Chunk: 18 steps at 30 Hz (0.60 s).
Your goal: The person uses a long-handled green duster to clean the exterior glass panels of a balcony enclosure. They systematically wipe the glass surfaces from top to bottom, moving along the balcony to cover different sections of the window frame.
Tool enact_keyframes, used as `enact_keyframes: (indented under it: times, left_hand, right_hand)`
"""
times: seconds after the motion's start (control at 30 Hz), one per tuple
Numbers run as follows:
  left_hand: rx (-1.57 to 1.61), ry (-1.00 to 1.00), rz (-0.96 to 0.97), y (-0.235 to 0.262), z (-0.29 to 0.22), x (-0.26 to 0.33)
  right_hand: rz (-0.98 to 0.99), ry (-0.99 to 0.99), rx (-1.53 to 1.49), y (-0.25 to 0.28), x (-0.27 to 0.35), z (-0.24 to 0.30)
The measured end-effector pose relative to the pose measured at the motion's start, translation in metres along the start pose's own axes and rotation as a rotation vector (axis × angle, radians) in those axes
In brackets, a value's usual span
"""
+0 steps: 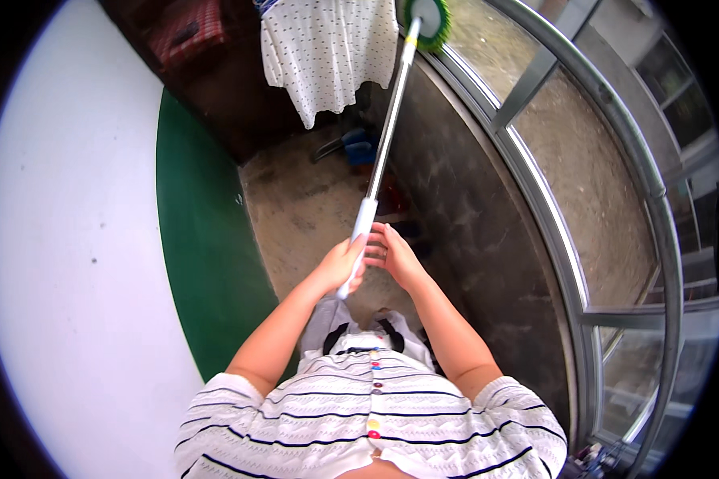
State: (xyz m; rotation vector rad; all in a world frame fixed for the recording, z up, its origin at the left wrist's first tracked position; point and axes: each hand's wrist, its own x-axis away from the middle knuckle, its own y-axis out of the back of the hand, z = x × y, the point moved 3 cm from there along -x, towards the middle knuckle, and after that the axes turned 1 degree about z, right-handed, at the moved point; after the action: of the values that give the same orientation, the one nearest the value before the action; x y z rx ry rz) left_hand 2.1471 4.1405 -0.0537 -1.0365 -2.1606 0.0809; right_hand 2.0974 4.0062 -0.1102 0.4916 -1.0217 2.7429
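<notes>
Head view: the long-handled brush [388, 132] extends forward and up from the person's hands, with its round green-bristled head [430, 25] at the top edge of the picture, beside the window frame [545, 188] and the hanging patterned shirt [331, 56]. The left hand [342, 265] is wrapped around the lower part of the white grip [365, 217], thumb along it. The right hand [394, 254] is half spread beside the grip, fingers loosely bent and not closed around it; whether its fingertips touch the grip cannot be told. Contact between bristles and window is likewise not discernible. Risk 1: the load appears to rest on the left hand alone, at the low end of a long lever; a small wrist turn could swing the head into the shirt, soiling it or dragging it down. Risk 2: if the left hand slackens before the right one closes, the brush could drop or slide against the dark wall [483, 172]. Risk 3: a sideways swing could strike the window frame or the curved metal rail [661, 239]. Risk 4: a step forward with the gaze raised could meet the blue object [359, 150] on the floor [291, 211]. Markings: no brand, label or lettering is legible on the brush, shirt or window frame; the coloured buttons [374, 425] on the person's striped top [311, 415] bear no readable text.
</notes>
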Motion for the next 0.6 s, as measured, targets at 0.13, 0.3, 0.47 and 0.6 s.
enact_keyframes:
  times: [0.13,0.3,0.47,0.6]
  left_hand:
    - [0.05,-0.016,0.118,-0.013,-0.036,-0.037]
    - [0.039,0.061,0.345,-0.015,-0.041,-0.05]
    - [-0.258,0.091,0.374,-0.019,-0.056,-0.054]
    - [-0.524,0.042,0.462,-0.028,-0.072,-0.067]
  right_hand:
    - [0.013,0.076,-0.134,-0.018,0.002,-0.007]
    - [-0.204,0.076,0.043,-0.042,0.02,0.033]
    - [-0.385,0.191,-0.038,-0.072,0.039,0.046]
    - [-0.571,0.18,0.171,-0.082,0.063,0.053]
